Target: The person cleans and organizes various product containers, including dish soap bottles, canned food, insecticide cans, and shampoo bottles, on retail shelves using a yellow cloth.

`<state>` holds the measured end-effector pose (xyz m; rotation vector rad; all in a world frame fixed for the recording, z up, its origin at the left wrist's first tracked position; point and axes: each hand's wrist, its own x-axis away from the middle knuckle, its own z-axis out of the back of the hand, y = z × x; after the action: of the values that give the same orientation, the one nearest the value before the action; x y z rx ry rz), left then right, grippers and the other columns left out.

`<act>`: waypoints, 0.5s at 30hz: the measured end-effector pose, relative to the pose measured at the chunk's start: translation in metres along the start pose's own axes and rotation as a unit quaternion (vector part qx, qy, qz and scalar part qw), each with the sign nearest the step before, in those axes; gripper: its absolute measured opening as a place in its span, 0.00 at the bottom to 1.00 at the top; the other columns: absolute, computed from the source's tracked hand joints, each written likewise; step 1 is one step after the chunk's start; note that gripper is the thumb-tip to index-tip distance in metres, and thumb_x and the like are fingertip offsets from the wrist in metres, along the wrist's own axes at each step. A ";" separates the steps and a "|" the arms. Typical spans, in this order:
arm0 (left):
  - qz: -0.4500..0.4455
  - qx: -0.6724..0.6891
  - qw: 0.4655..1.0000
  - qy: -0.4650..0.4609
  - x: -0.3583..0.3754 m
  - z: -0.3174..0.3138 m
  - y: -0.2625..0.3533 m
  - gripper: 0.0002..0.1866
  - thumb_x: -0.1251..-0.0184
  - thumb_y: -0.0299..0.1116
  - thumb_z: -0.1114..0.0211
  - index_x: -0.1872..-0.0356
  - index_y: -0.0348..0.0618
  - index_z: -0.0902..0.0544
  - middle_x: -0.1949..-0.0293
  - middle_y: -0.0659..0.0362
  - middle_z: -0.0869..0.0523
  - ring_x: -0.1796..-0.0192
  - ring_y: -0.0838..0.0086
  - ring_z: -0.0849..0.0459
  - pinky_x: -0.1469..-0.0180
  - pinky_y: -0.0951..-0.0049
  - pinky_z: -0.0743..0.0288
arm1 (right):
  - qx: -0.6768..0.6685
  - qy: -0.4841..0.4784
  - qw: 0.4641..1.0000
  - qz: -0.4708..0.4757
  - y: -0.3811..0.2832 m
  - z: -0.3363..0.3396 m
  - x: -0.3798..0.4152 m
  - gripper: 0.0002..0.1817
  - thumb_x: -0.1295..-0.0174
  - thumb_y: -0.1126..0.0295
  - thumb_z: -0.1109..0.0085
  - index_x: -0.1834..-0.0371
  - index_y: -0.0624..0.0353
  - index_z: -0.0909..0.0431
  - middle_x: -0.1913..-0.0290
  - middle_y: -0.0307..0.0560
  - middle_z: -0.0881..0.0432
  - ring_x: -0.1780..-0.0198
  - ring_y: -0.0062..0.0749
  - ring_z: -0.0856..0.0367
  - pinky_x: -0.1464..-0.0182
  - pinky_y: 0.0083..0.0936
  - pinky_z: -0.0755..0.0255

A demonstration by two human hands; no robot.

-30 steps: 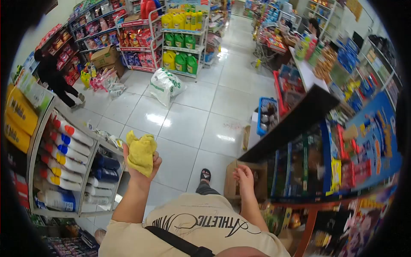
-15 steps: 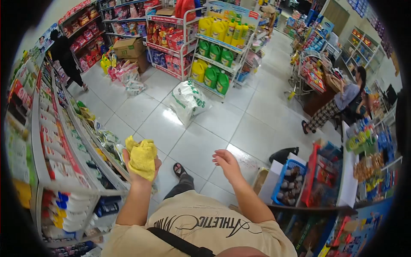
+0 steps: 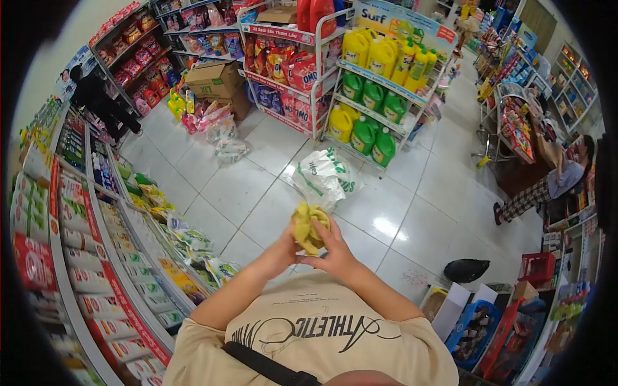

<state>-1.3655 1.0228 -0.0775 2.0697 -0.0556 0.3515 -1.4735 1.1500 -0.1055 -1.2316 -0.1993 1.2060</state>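
Observation:
A crumpled yellow cloth (image 3: 309, 226) is held up in front of my chest, between both hands. My left hand (image 3: 283, 248) grips it from the left side, its fingers partly hidden behind the fabric. From the right, my right hand (image 3: 336, 249) is closed on the same cloth, with the thumb low and the fingers over its edge. Just beyond the cloth, a white plastic bag (image 3: 325, 175) with green print rests on the tiled floor.
Shelves of packets (image 3: 106, 289) run close along my left. Ahead stand a rack of detergent bottles (image 3: 373, 96) and a cardboard box (image 3: 212, 82). A blue basket (image 3: 473, 331) and black bag (image 3: 467, 270) are at right. One person (image 3: 103, 103) is far left, another (image 3: 560, 183) far right.
My right hand has come in and taken hold of the cloth. My left hand has moved right with it, to the middle. The view has shifted forward, nearer the racks.

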 end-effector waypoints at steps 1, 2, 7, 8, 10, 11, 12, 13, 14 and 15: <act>0.018 -0.011 1.000 -0.005 -0.011 0.017 0.008 0.44 0.39 0.65 0.58 0.30 0.52 0.60 0.32 0.53 0.46 0.38 0.58 0.33 0.43 0.56 0.32 | -0.015 -0.019 0.999 -0.029 0.017 -0.007 -0.016 0.35 0.54 0.73 0.35 0.39 0.55 0.37 0.39 0.57 0.40 0.44 0.47 0.30 0.44 0.32 0.34; 0.034 -0.022 0.999 -0.009 -0.021 0.035 0.012 0.45 0.39 0.65 0.56 0.30 0.52 0.62 0.31 0.52 0.48 0.38 0.58 0.33 0.43 0.57 0.33 | -0.029 -0.039 0.997 -0.056 0.043 -0.012 -0.029 0.31 0.53 0.73 0.36 0.42 0.57 0.34 0.41 0.57 0.36 0.46 0.46 0.29 0.45 0.30 0.33; 0.072 -0.090 0.993 -0.001 -0.073 0.139 0.069 0.42 0.38 0.49 0.42 0.30 0.53 0.58 0.34 0.48 0.42 0.40 0.59 0.30 0.43 0.64 0.32 | -0.172 0.008 0.953 -0.250 0.167 -0.033 -0.127 0.18 0.49 0.75 0.41 0.53 0.63 0.26 0.56 0.49 0.23 0.56 0.33 0.23 0.51 0.23 0.31; 0.060 -0.128 0.989 0.031 -0.083 0.167 0.076 0.40 0.37 0.46 0.42 0.30 0.52 0.55 0.35 0.49 0.40 0.41 0.60 0.29 0.44 0.64 0.32 | -0.217 0.036 0.932 -0.287 0.186 -0.036 -0.155 0.17 0.48 0.75 0.42 0.53 0.64 0.26 0.58 0.47 0.22 0.58 0.31 0.23 0.53 0.22 0.31; 0.034 -0.204 0.974 0.097 -0.110 0.225 0.085 0.37 0.37 0.42 0.40 0.31 0.50 0.49 0.37 0.50 0.36 0.44 0.63 0.27 0.45 0.66 0.31 | -0.267 0.069 0.901 -0.335 0.226 -0.037 -0.219 0.16 0.44 0.74 0.44 0.53 0.65 0.28 0.59 0.42 0.22 0.58 0.23 0.24 0.54 0.20 0.30; 0.040 -0.235 0.964 0.120 -0.121 0.246 0.086 0.33 0.37 0.41 0.40 0.33 0.48 0.44 0.39 0.51 0.33 0.45 0.64 0.26 0.46 0.68 0.31 | -0.283 0.083 0.891 -0.346 0.242 -0.037 -0.252 0.16 0.44 0.73 0.44 0.52 0.65 0.28 0.59 0.43 0.22 0.58 0.24 0.24 0.54 0.20 0.30; 0.051 -0.270 0.951 0.143 -0.128 0.266 0.086 0.30 0.37 0.40 0.40 0.36 0.46 0.39 0.40 0.51 0.30 0.46 0.66 0.25 0.46 0.69 0.31 | -0.302 0.100 0.878 -0.358 0.255 -0.040 -0.284 0.16 0.44 0.73 0.43 0.52 0.65 0.29 0.58 0.43 0.22 0.58 0.24 0.24 0.54 0.20 0.30; 0.058 -0.310 0.934 0.165 -0.138 0.285 0.095 0.27 0.37 0.39 0.40 0.38 0.45 0.34 0.42 0.52 0.28 0.47 0.68 0.25 0.47 0.71 0.31 | -0.323 0.119 0.866 -0.363 0.267 -0.044 -0.321 0.17 0.44 0.73 0.43 0.51 0.64 0.29 0.58 0.43 0.22 0.57 0.24 0.24 0.54 0.20 0.30; 0.079 -0.341 0.927 0.134 -0.149 0.302 0.104 0.24 0.38 0.39 0.39 0.42 0.43 0.30 0.45 0.52 0.26 0.48 0.68 0.24 0.47 0.72 0.31 | -0.344 0.124 0.864 -0.347 0.277 -0.047 -0.353 0.17 0.43 0.73 0.43 0.50 0.64 0.31 0.58 0.43 0.23 0.57 0.24 0.24 0.53 0.21 0.30; 0.104 -0.368 0.918 0.103 -0.159 0.312 0.111 0.21 0.39 0.38 0.38 0.47 0.41 0.26 0.48 0.52 0.23 0.49 0.69 0.24 0.48 0.73 0.31 | -0.341 0.115 0.875 -0.324 0.282 -0.052 -0.384 0.17 0.43 0.73 0.43 0.51 0.64 0.30 0.57 0.43 0.23 0.57 0.24 0.24 0.53 0.20 0.30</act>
<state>-1.4674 0.6822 -0.1713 1.2738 -0.2447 0.5765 -1.7664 0.7772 -0.1728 -1.7114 -0.8442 0.3820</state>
